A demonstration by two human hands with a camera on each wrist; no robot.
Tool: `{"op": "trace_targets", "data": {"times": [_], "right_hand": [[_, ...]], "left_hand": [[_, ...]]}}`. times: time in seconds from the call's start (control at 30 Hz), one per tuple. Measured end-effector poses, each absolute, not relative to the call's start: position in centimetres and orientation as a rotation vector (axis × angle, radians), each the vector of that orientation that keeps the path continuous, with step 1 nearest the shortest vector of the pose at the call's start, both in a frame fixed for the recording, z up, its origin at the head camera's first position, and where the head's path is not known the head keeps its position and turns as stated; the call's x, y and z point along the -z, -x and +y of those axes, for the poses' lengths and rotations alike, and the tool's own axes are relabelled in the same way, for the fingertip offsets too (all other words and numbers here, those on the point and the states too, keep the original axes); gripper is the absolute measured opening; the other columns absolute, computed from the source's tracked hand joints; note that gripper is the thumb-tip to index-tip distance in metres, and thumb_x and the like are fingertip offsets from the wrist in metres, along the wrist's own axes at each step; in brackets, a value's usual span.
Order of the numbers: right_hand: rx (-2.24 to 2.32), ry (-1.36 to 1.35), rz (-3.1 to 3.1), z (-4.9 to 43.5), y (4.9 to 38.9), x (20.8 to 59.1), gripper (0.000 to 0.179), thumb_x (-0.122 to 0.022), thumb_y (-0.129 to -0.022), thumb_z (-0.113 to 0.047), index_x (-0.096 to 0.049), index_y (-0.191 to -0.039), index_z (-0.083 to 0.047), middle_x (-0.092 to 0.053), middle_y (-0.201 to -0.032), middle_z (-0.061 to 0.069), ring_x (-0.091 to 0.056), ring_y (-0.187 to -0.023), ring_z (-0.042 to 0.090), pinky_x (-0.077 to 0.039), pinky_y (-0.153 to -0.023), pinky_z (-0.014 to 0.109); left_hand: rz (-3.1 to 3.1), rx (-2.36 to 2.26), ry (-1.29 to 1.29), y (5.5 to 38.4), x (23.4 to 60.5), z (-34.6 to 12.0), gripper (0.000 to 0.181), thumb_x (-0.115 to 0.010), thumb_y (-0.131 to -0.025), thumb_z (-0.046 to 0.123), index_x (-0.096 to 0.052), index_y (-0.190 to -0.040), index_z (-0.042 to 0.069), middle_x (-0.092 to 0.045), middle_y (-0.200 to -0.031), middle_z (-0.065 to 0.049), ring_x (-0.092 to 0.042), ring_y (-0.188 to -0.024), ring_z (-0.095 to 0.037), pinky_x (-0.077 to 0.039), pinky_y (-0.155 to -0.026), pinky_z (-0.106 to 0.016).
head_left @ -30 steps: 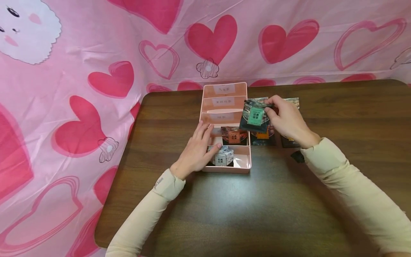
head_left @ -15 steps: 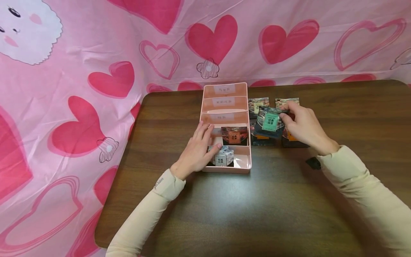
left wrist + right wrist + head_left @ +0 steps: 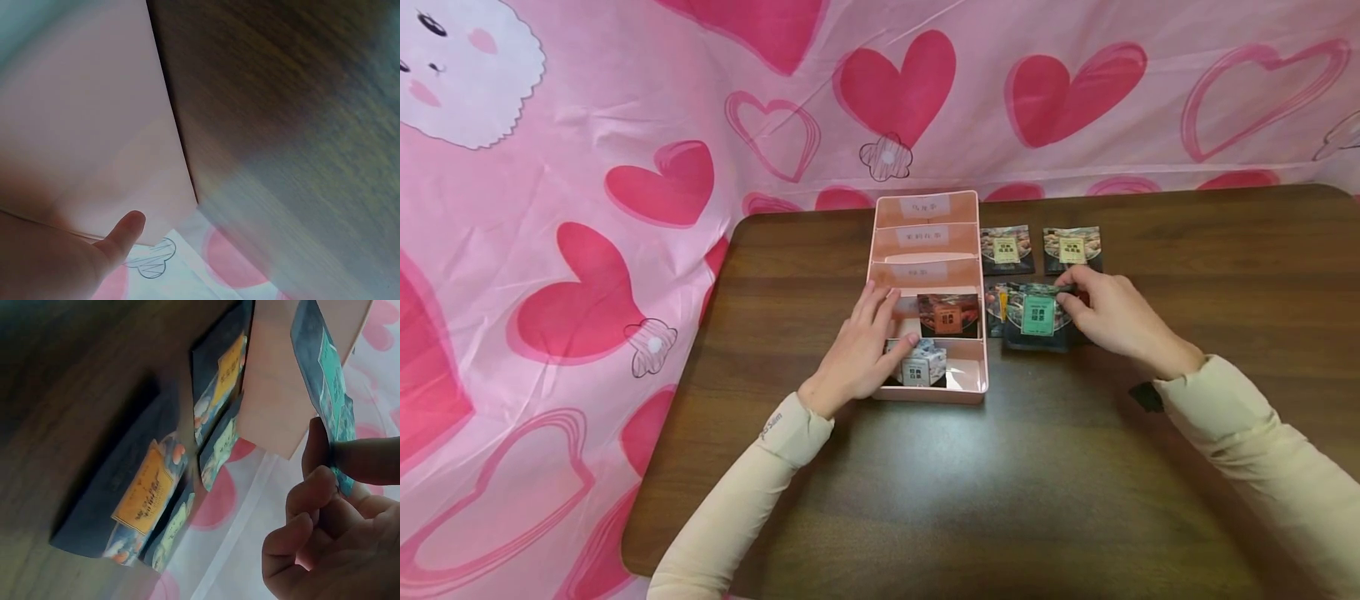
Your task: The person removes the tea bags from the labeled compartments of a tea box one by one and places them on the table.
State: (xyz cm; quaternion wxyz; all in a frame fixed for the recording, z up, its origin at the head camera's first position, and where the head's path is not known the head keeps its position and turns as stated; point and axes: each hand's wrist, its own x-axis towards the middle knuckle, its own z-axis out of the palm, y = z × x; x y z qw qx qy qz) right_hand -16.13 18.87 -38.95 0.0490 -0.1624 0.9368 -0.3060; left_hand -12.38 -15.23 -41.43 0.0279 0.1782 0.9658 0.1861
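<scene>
My right hand (image 3: 1116, 321) pinches a dark tea sachet with a green label (image 3: 1037, 315) by its upper right corner, between thumb and fingers. In the right wrist view, this sachet hangs above the table, apart from the sachets lying there. My left hand (image 3: 853, 354) rests across the left side of a pink divided box (image 3: 928, 397), its fingers extended. A red-labelled sachet (image 3: 949, 317) lies in one compartment. White-labelled packaging (image 3: 919, 367) sits in the front one, partly under the left thumb.
Two yellow-green-labelled sachets (image 3: 1006, 250) lie right of the box, at the back. Two orange-labelled sachets (image 3: 145, 487) lie nearer, largely hidden in the head view by the green one and the right hand. A heart-printed pink cloth (image 3: 895, 83) hangs behind the table.
My right hand has moved right and toward me with the green-labelled sachet, away from the box's edge, uncovering the back sachets. The left hand stays put.
</scene>
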Motion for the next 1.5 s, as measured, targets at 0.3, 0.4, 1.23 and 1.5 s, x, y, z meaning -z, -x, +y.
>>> {"op": "trace_targets", "data": {"times": [0.3, 0.4, 1.23, 1.5], "right_hand": [[0.879, 0.651, 2.772, 18.9, 15.4, 40.6, 0.015, -0.058, -0.093, -0.009, -0.064, -0.105, -0.001, -0.065, -0.081, 0.007, -0.047, -0.062, 0.015, -0.038, -0.057, 0.03], [0.86, 0.64, 2.7, 18.7, 15.3, 40.8, 0.015, -0.059, -0.093, -0.01, -0.063, -0.104, -0.001, -0.063, -0.079, 0.007, -0.046, -0.061, 0.015, -0.037, -0.055, 0.029], [0.677, 0.753, 2.586, 17.8, 14.4, 41.7, 0.006, -0.066, -0.09, -0.018, -0.066, -0.089, -0.012, -0.055, -0.067, -0.004, -0.043, -0.056, 0.01, -0.034, -0.052, 0.027], [0.642, 0.762, 2.594, 17.6, 14.4, 41.6, 0.003, -0.068, -0.088, -0.016, -0.068, -0.088, -0.013, -0.061, -0.075, -0.003, -0.047, -0.062, 0.012, -0.037, -0.056, 0.028]], "left_hand": [[2.975, -0.574, -0.545, 12.4, 41.3, -15.2, 0.076, -0.036, -0.097, 0.059, -0.02, -0.154, 0.011, -0.019, -0.16, -0.007, 0.001, -0.152, -0.02, -0.03, -0.112, -0.058], [2.972, -0.575, -0.544, 12.4, 41.3, -15.2, 0.076, -0.035, -0.097, 0.059, -0.02, -0.154, 0.012, -0.019, -0.16, -0.007, 0.001, -0.152, -0.021, -0.03, -0.112, -0.058], [2.992, -0.577, -0.556, 12.3, 41.3, -15.2, 0.072, -0.04, -0.098, 0.053, -0.022, -0.153, 0.009, -0.021, -0.159, -0.011, -0.004, -0.152, -0.025, -0.032, -0.11, -0.06], [2.992, -0.578, -0.557, 12.3, 41.3, -15.2, 0.073, -0.04, -0.098, 0.053, -0.022, -0.153, 0.009, -0.021, -0.159, -0.011, -0.003, -0.152, -0.024, -0.032, -0.11, -0.059]]}}
